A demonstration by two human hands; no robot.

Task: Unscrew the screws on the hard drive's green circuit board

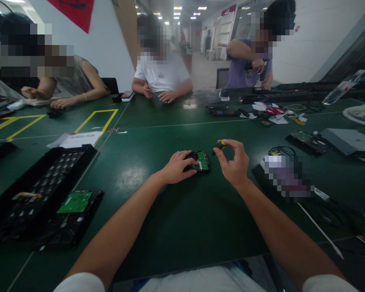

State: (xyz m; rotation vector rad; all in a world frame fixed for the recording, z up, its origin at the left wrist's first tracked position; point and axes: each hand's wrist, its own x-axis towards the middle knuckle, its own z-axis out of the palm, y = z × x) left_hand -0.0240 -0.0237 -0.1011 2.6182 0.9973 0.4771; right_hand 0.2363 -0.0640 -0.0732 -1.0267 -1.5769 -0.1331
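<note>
A hard drive point(203, 163) with a green circuit board facing up lies on the green table in front of me. My left hand point(180, 166) rests over its left part, fingers bent around it and pressing it to the table. My right hand point(235, 162) pinches a short screwdriver point(221, 144) with a yellow and dark green handle between thumb and fingers. The screwdriver is just right of the hard drive and above the table, apart from the drive. Its far end is too small to make out.
At left stand a long black tray point(48, 174) and another drive with a green board point(76, 202). At right lie cables point(331, 207), a further drive point(307, 142) and a grey box point(349, 142). A bottle point(343, 87) is farther back. Several people sit across the table.
</note>
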